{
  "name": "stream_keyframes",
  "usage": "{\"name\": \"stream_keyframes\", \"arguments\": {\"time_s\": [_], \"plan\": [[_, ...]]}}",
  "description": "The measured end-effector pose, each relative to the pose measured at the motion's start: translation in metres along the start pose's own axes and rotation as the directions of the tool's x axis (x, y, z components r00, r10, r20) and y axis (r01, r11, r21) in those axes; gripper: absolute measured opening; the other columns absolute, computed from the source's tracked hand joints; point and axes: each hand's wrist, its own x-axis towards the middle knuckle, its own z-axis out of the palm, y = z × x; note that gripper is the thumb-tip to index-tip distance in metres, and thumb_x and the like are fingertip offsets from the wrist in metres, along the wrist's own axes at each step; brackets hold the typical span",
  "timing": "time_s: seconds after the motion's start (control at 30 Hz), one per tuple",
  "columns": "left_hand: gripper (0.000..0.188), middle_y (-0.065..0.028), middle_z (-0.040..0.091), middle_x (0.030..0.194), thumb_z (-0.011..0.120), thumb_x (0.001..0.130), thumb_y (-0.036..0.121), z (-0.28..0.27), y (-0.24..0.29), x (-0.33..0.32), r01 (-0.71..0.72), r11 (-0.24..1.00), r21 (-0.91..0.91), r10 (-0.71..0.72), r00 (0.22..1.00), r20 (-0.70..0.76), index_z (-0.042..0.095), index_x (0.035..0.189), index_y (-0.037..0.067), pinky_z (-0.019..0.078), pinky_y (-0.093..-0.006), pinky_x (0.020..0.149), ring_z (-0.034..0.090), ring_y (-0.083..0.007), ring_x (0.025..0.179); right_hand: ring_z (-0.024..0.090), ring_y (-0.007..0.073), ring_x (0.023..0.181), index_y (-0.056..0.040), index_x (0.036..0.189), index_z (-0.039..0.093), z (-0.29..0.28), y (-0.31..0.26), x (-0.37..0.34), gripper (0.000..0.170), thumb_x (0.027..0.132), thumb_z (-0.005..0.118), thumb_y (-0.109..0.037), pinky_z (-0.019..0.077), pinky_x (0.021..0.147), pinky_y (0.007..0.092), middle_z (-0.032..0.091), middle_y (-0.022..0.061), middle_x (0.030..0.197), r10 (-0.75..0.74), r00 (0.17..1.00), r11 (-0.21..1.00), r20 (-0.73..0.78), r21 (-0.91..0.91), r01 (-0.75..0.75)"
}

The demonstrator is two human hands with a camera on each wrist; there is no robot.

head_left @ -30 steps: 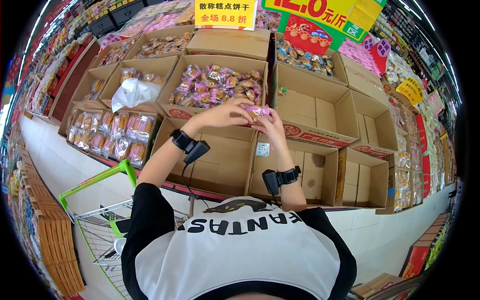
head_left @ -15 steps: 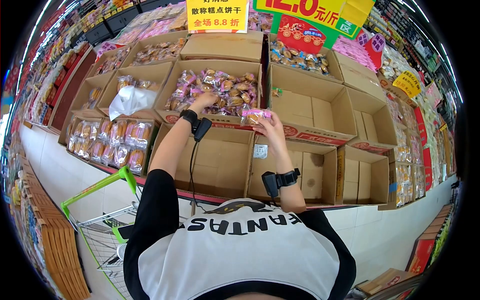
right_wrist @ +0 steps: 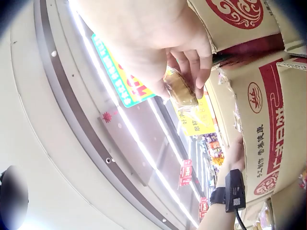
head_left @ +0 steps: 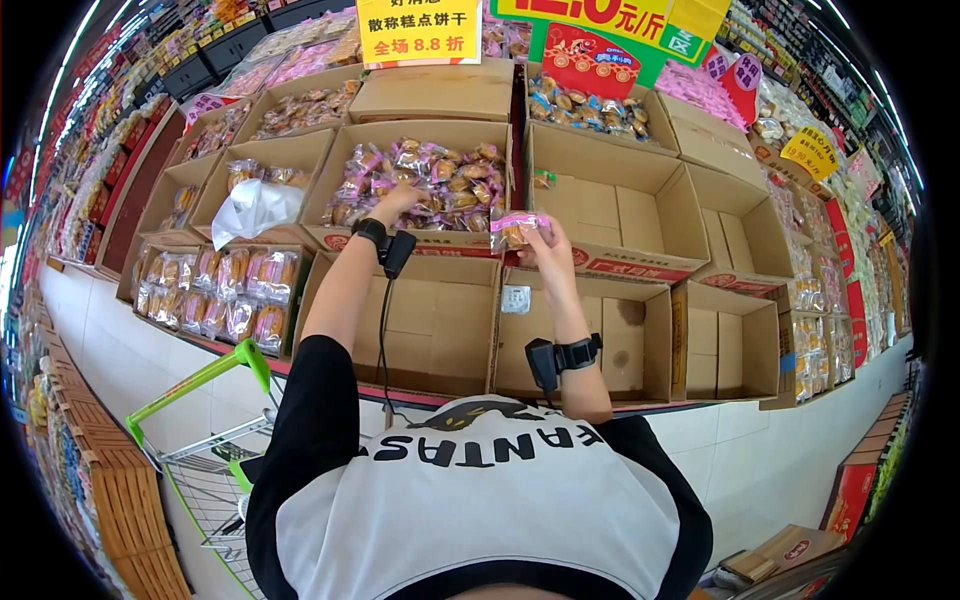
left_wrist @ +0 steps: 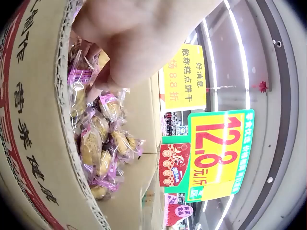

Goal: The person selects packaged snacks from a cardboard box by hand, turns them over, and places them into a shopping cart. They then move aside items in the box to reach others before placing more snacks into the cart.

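On the left, a green-handled metal shopping cart [head_left: 195,382] stands near the display, beside a box of long pastries in clear wrap [head_left: 235,272]. A crumpled white plastic bag [head_left: 258,208] lies over other packets just behind; a sleeve or forearm brushing it could drag it off them.

Further right, the left hand [head_left: 400,198] reaches into a tan cardboard box [head_left: 465,241] of small, round pastries in clear and pink wrappers [head_left: 460,180]. Its fingers are bent among the packets, but whether they grip one I cannot tell. Digging there could catch a neighbouring wrapper and spill it over the front wall, and pressing hard could crack a pastry. The black cable [head_left: 383,340] hanging from that wrist could snag on the cardboard edge.

The right hand [head_left: 548,256] is partly closed, pinching a single wrapped pastry [head_left: 516,233] between thumb and fingers near the box's front right corner. Smooth film and a light pinch could let it slip into the lower box in front.

As for materials, the film looks thin, glossy and crinkled around golden-brown, rounded pastries, probably crumbly. The cardboard is matt and stiff, its corrugated edge rough, with red print on the outside; the bag is soft and limp.
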Motion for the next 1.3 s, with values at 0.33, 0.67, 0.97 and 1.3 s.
{"name": "stream_keyframes", "arguments": {"time_s": [0.33,0.67,0.97,1.3], "plan": [[0.020,-0.0074,0.059,0.096,0.054,0.074,0.005,0.006,-0.007,0.000,-0.169,0.982,-0.079,0.164,0.984,-0.075,0.062,0.093,0.003,0.0421,-0.0252,0.071,0.055,-0.0145,0.082,0.053,0.0085,0.078,-0.0029,0.105,0.047,-0.001,0.000,0.001,0.033,0.075,0.060,-0.009,0.0428,0.064,0.0214,0.056,0.0038,0.092,-0.048,0.996,0.995,0.072,-0.082,0.054],[0.016,-0.0069,0.054,0.097,0.057,0.073,0.004,0.003,0.045,-0.095,-0.547,0.802,-0.240,0.498,0.834,-0.236,0.063,0.088,0.003,0.0391,-0.0237,0.077,0.051,-0.0143,0.087,0.053,0.0084,0.080,0.0008,0.108,0.049,0.007,0.009,0.002,0.039,0.072,0.062,-0.008,0.0409,0.072,0.0221,0.057,0.0041,0.089,-0.048,0.975,0.998,0.217,-0.034,0.057],[0.017,-0.0048,0.040,0.114,0.056,0.075,0.002,0.013,0.051,-0.183,-0.612,0.709,-0.351,0.530,0.791,-0.306,0.062,0.090,0.004,0.0404,-0.0229,0.073,0.046,-0.0130,0.096,0.052,0.0076,0.077,0.0003,0.102,0.053,0.023,0.004,-0.011,0.031,0.074,0.060,-0.009,0.0403,0.069,0.0214,0.057,0.0023,0.085,0.082,0.974,0.989,0.213,-0.136,-0.054],[0.020,-0.0051,0.042,0.112,0.057,0.074,0.001,0.027,0.047,-0.246,-0.617,0.691,-0.375,0.515,0.785,-0.343,0.064,0.091,0.009,0.0398,-0.0242,0.077,0.044,-0.0137,0.099,0.051,0.0079,0.075,-0.0009,0.096,0.055,0.040,0.012,-0.023,0.024,0.077,0.056,-0.015,0.0395,0.064,0.0199,0.057,0.0028,0.083,0.121,0.945,0.983,0.303,-0.171,-0.071]]}}
